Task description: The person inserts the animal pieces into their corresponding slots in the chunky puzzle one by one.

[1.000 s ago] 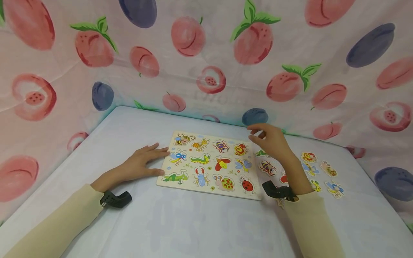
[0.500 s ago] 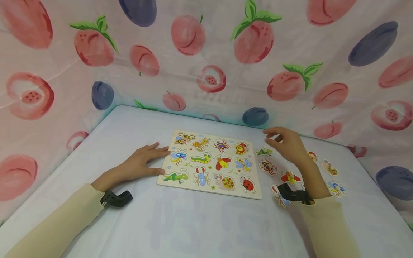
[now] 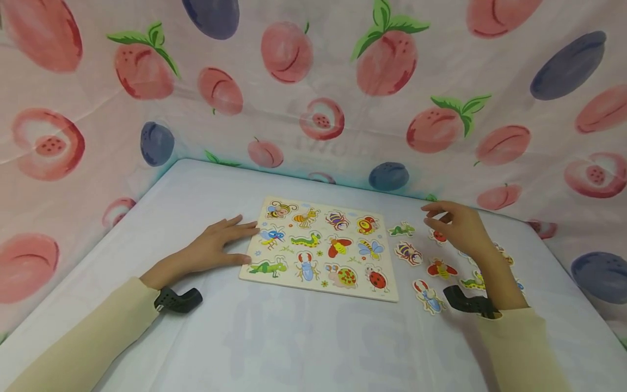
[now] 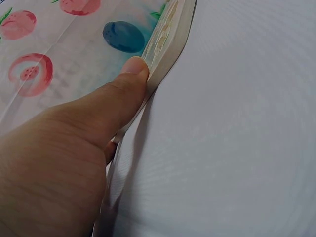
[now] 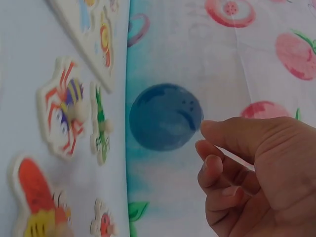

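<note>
A wooden puzzle board [image 3: 318, 293] with colourful insect pictures lies flat in mid-table. My left hand [image 3: 210, 247] rests at its left side, fingers spread and fairly straight; in the left wrist view the thumb [image 4: 111, 101] touches the board's edge. My right hand [image 3: 460, 231] hovers over the loose puzzle pieces right of the board, fingers loosely curled and holding nothing. Near it lie a ladybug piece [image 3: 437, 236], a grasshopper piece [image 3: 401, 230], a spider piece [image 3: 408, 253] and a red-winged fly piece [image 3: 442, 269]. The spider piece [image 5: 64, 108] has a small knob.
A stag beetle piece [image 3: 428, 298] lies nearest the front, with a caterpillar piece [image 3: 473, 281] to its right. More pieces are partly hidden behind the right forearm. A fruit-patterned cloth [image 3: 343, 136] stands as a wall behind the white table [image 3: 206, 337].
My right hand has moved right, from beside the board's upper right corner to above the loose pieces, uncovering those nearest the board. The left hand and the board stay in place.
</note>
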Motion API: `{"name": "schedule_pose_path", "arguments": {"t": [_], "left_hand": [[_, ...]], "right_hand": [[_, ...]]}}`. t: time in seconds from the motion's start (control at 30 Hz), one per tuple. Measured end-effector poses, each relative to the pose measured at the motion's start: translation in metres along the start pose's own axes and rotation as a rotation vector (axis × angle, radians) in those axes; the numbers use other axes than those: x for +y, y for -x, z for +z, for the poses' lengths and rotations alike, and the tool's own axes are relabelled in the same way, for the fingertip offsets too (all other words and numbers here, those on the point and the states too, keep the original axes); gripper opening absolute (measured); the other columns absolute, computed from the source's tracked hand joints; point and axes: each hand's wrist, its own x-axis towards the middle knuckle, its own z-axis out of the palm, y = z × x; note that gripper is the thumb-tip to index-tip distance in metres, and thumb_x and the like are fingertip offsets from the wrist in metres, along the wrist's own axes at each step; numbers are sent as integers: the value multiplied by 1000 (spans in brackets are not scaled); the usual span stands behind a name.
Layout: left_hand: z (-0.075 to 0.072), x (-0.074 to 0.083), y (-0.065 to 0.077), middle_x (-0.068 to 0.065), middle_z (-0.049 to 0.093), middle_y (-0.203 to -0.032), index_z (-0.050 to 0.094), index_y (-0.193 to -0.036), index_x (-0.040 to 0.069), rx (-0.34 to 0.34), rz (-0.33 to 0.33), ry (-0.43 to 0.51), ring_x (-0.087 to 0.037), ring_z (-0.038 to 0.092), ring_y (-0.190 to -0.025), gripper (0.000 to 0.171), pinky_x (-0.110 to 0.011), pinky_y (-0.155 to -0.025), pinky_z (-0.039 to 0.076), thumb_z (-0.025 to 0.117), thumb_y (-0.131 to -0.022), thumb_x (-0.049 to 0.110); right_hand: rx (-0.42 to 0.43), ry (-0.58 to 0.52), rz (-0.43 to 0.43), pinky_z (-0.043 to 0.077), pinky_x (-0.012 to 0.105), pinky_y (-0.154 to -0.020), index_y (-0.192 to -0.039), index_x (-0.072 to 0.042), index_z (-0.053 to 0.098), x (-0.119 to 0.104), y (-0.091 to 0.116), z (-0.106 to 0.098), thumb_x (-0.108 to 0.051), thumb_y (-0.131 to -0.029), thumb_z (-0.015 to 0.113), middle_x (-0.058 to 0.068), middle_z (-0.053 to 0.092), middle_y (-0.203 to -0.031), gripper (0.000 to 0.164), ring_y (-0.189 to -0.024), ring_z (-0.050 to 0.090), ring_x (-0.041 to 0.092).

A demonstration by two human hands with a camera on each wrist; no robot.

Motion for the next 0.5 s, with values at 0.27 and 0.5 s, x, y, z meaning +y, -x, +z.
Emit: {"name": "schedule_pose_path", "arguments": {"t": [0.27, 0.5], "left_hand": [[-1, -1, -1, 1, 37, -151, 47, -143, 18, 5, -3, -17, -32, 13, -144, 72, -57, -111, 8, 69, -83, 51], [1, 0, -1, 2, 36, -151, 47, -143, 19, 4, -18, 7, -33, 12, -144, 73, -61, -109, 8, 69, -82, 53]], "right_hand": [[-47, -16, 9, 50, 30, -65, -118, -8, 66, 17, 12, 11, -20, -92, 66, 10, 67, -101, 29, -86, 60, 25], [-213, -148, 7, 51, 29, -59, -116, -11, 67, 31, 11, 33, -24, -90, 69, 6, 66, -98, 30, -79, 59, 24]]}}
